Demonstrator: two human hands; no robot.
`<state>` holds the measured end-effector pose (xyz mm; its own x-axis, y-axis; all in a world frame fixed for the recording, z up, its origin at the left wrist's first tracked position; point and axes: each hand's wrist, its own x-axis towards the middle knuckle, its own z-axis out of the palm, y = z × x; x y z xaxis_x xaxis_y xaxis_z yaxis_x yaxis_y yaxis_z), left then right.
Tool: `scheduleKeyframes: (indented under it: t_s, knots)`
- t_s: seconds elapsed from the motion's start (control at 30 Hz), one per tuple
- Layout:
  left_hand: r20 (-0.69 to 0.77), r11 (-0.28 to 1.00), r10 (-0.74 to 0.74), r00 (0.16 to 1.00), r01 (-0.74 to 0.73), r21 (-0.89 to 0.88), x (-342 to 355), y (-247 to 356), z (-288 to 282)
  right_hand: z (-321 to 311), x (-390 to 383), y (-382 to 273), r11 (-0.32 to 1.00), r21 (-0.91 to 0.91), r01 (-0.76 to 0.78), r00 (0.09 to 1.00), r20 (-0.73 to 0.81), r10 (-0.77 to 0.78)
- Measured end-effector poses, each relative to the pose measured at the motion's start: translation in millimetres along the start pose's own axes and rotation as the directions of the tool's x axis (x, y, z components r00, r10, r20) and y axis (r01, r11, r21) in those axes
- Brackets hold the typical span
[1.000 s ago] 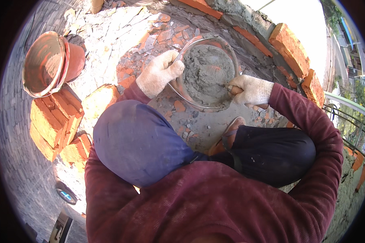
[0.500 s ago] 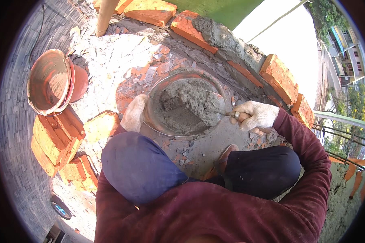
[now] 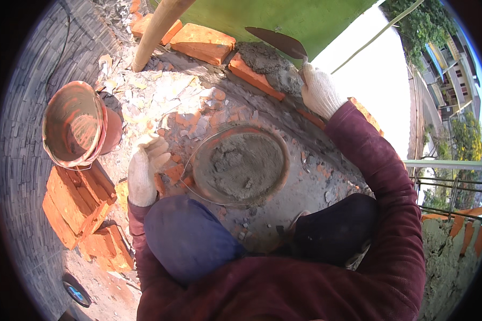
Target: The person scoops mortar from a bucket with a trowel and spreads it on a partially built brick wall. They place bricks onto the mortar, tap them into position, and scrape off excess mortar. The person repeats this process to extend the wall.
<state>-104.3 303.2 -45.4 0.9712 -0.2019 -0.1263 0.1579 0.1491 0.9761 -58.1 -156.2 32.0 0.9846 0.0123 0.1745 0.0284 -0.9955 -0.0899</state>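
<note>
My right hand [image 3: 321, 92], in a pale knitted glove, is closed on the handle of a trowel [image 3: 276, 41]. Its dark blade is held over grey mortar [image 3: 273, 68] spread along the low brick wall. My left hand [image 3: 147, 166], gloved too, is held off to the left with its fingers loosely apart and nothing in them. Between my hands and in front of my knees stands a round bucket [image 3: 288, 167] with a thin wire handle, holding wet mortar [image 3: 246, 166].
Orange bricks [image 3: 203, 44] line the wall, with a green surface [image 3: 219, 16] behind. A wooden pole [image 3: 160, 32] leans at the far left. Stacked buckets [image 3: 72, 125] and a brick pile [image 3: 75, 203] stand left. Brick rubble [image 3: 198, 115] covers the ground.
My right hand has lifted the trowel out of the bucket and carried it up and away to the wall. My left hand has let go of the bucket's rim and moved left.
</note>
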Motion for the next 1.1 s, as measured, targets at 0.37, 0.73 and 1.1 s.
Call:
scheduleKeyframes:
  t_s: [0.37, 0.73, 1.1]
  knots:
    - [0.062, 0.905, -0.286, 0.956, 0.248, 0.346, -4, -38, 34, -80, -13, 4, 0.817, 0.282, -0.503, 0.692, 0.698, 0.185]
    - [0.094, 0.916, -0.348, 0.933, 0.316, 0.247, -13, -47, 32, -70, 3, 49, 0.946, -0.151, 0.287, 0.904, 0.37, -0.215]
    - [0.148, 0.884, -0.46, 0.876, 0.466, -0.014, -20, -53, 32, -52, -9, 6, 0.994, -0.107, -0.02, 0.982, 0.187, 0.04]
